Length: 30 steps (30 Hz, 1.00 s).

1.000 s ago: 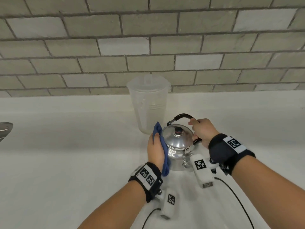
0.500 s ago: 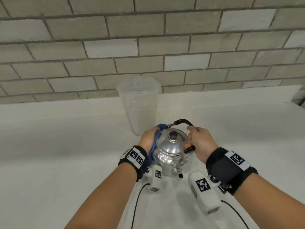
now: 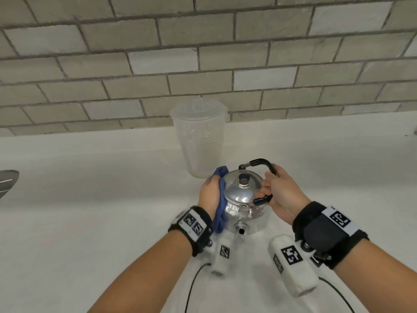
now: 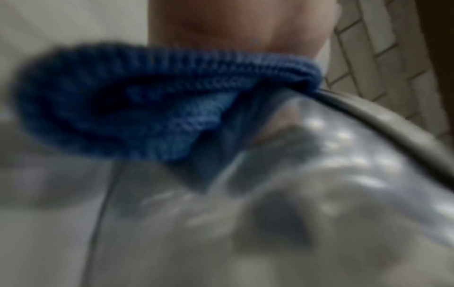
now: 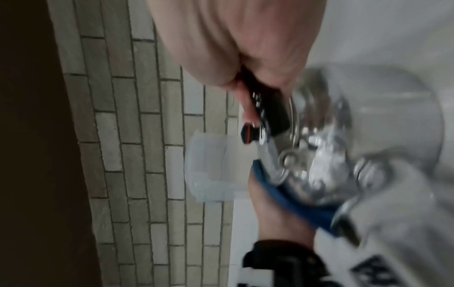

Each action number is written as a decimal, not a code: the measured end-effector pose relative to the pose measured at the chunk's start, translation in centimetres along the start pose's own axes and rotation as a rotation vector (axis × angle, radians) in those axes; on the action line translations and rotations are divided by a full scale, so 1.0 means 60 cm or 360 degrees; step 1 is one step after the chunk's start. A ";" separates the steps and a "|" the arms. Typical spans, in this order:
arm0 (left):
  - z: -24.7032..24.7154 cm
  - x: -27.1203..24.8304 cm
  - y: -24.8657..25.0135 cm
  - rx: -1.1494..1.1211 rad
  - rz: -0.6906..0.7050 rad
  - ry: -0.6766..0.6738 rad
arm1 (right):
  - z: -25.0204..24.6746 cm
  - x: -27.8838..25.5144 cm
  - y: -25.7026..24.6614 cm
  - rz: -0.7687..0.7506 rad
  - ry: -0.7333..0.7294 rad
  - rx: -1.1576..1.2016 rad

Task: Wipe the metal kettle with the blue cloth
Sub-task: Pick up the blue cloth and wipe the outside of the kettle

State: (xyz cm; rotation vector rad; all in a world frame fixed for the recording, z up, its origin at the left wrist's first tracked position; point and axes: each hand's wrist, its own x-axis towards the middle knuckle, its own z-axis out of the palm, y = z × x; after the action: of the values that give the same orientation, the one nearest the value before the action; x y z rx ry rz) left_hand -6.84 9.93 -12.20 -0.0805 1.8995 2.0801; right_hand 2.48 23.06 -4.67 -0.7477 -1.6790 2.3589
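A shiny metal kettle (image 3: 242,197) stands on the white counter, its spout toward me and its black handle (image 3: 266,164) tipped to the right. My right hand (image 3: 282,194) grips that handle (image 5: 267,108). My left hand (image 3: 208,195) cups the blue cloth (image 3: 220,201) and presses it against the kettle's left side. One corner of the cloth sticks up past my fingertips. In the left wrist view the bunched cloth (image 4: 147,101) lies under my palm on the kettle wall (image 4: 307,194). The right wrist view shows the cloth (image 5: 294,205) between my left hand (image 5: 275,217) and the kettle (image 5: 329,155).
A clear plastic pitcher (image 3: 199,136) with a lid stands just behind the kettle, close to the grey brick wall (image 3: 203,53). A metal object (image 3: 8,181) juts in at the left edge. White counter (image 3: 90,211) stretches to both sides.
My left hand slid the cloth round the kettle's left side toward the back, then a little nearer again. My right hand kept hold of the handle, and the spout has turned toward me.
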 end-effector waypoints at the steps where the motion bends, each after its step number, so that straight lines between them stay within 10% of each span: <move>1: -0.004 0.007 0.016 0.0088 -0.0062 -0.0090 | -0.006 0.001 -0.001 0.0016 -0.0047 0.0014; 3: -0.004 0.021 0.037 0.0186 -0.0168 -0.0213 | -0.025 -0.002 -0.010 -0.0016 -0.0266 -0.0137; 7: -0.007 0.035 0.045 0.0059 -0.0289 -0.0262 | -0.079 -0.003 -0.042 -0.0269 -0.0854 -0.1656; 12: -0.009 0.038 0.027 -0.0088 -0.0326 -0.0196 | -0.097 0.023 -0.057 -0.0928 -0.0994 -0.2267; 18: -0.018 0.033 -0.002 -0.0197 -0.0152 -0.0095 | -0.070 0.021 -0.051 -0.1627 -0.0737 -0.2694; 30: -0.078 -0.007 -0.014 -0.0752 -0.0401 -0.0135 | 0.045 0.017 -0.025 -0.1523 -0.0202 -0.2668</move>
State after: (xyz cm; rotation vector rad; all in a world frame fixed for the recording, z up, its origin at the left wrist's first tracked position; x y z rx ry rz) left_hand -7.00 5.31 -13.42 -0.3157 1.2432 2.2622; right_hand 0.04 21.73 -2.93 0.2150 -2.8208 0.0856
